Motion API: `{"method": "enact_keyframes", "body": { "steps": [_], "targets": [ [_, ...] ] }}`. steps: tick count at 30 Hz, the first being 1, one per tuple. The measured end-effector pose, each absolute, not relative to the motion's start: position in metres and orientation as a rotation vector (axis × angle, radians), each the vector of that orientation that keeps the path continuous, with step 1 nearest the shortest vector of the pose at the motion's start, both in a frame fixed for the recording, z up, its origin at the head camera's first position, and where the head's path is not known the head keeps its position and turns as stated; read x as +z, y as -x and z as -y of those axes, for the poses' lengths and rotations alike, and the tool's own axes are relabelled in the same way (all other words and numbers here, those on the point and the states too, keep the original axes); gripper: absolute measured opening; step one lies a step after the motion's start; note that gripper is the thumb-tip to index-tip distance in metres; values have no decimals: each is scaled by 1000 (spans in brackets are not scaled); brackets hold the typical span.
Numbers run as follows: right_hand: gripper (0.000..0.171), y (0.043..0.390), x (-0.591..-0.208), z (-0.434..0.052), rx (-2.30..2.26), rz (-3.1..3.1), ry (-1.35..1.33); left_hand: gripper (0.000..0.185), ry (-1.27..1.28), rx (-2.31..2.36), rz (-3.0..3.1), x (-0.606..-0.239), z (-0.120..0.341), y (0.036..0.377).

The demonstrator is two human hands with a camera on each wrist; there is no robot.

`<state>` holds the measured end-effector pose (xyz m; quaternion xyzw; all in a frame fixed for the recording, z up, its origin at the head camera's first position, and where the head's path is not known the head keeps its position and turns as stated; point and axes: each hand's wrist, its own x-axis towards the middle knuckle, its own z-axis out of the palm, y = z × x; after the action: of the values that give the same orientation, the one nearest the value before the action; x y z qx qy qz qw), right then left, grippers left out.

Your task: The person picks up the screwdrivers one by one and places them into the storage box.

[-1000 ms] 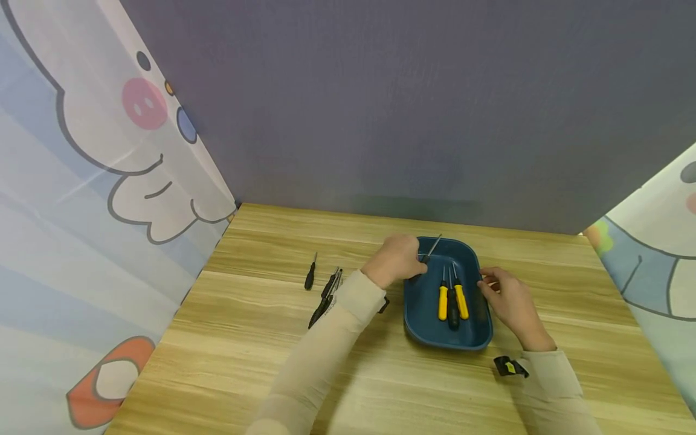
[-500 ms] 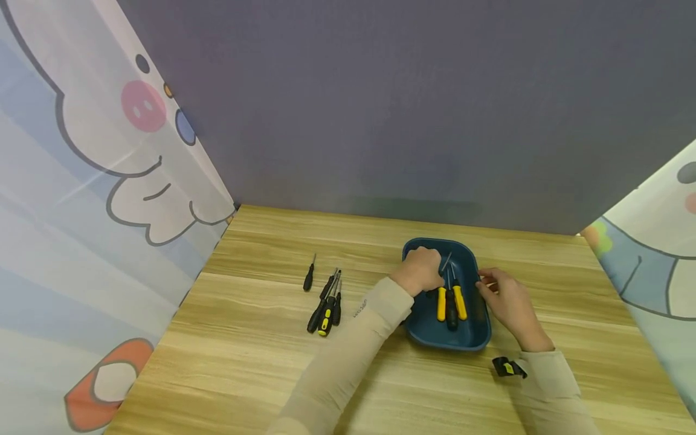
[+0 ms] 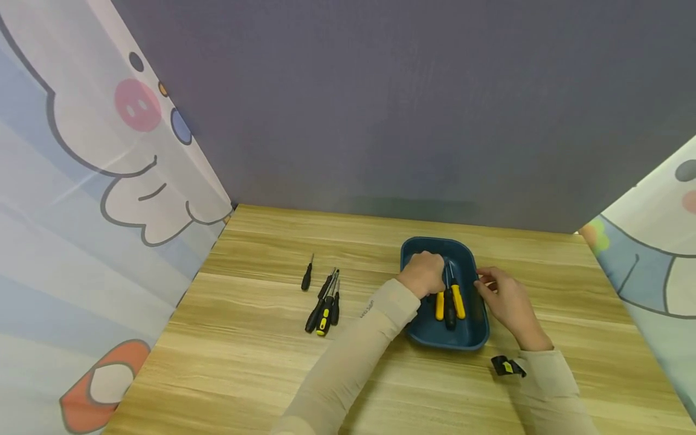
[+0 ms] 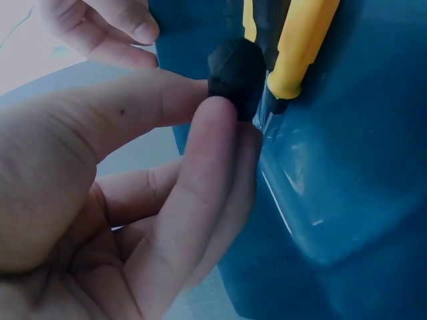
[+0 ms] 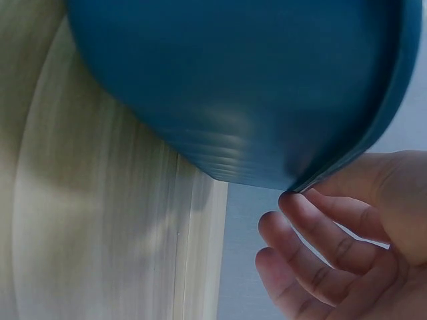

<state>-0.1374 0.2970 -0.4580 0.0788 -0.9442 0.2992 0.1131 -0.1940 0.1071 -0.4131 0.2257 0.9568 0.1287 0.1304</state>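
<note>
left hand [image 3: 425,273] pinches black rounded screwdriver handle [image 4: 237,73] inside glossy blue plastic tray [image 3: 467,329] (beside yellow handles) | right hand [image 3: 502,299] fingers curled on tray's right rim | wood-grain table [image 3: 244,338]

On your wooden table [image 3: 261,374], four screwdrivers lie left of centre: a small black one [image 3: 307,277] apart from a cluster of three [image 3: 325,302].
</note>
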Motion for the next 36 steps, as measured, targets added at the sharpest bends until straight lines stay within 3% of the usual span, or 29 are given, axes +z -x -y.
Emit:
{"method": "enact_keyframes", "body": {
  "steps": [14,19,26,36],
  "targets": [
    [29,138,-455,-295,886,2786,-216,15,-728,385,-2815,-409,-100,195],
    [28,138,-457,-296,886,2780,-225,27,-712,392,-2808,-402,-89,193],
    [27,137,-457,-296,894,2769,-237,46,-698,443,-2808,-393,-62,188],
    [28,135,-457,-296,890,2777,-223,45,-632,565,-2872,-386,-8,173]
  ]
}}
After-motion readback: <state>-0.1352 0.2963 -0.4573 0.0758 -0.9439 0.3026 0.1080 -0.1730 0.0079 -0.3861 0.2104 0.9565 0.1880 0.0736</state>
